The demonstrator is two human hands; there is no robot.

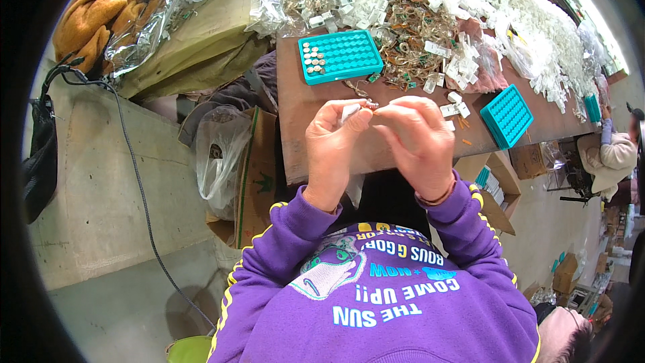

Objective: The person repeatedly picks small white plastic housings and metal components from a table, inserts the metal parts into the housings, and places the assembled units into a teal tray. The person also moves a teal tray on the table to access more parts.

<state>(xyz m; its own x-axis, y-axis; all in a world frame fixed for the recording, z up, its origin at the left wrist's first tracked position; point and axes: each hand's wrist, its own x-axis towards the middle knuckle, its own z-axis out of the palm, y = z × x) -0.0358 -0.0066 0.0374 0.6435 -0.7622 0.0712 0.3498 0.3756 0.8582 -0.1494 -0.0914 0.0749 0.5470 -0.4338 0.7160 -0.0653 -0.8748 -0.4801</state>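
Both my hands meet above the near edge of the brown table [295, 141]. My left hand [332, 148] is closed, pinching a small metallic part [371, 103] with a white piece [349, 111] beside it. At the same small part, the fingertips of my right hand [426, 148] are closed together; the fingers partly hide it, and its exact kind is too small to make out. Just beyond my hands lies a teal tray [356, 75] of small pockets, with several round pale pieces [313, 59] at its left end.
A heap of brown and clear small parts [410, 33] lies beside the tray, with white plastic pieces [467, 60] spread behind. A second teal tray [507, 117] is at the right edge. Below stand a cardboard box [259, 175] and a black cable [144, 202]. Another person [608, 154] sits far right.
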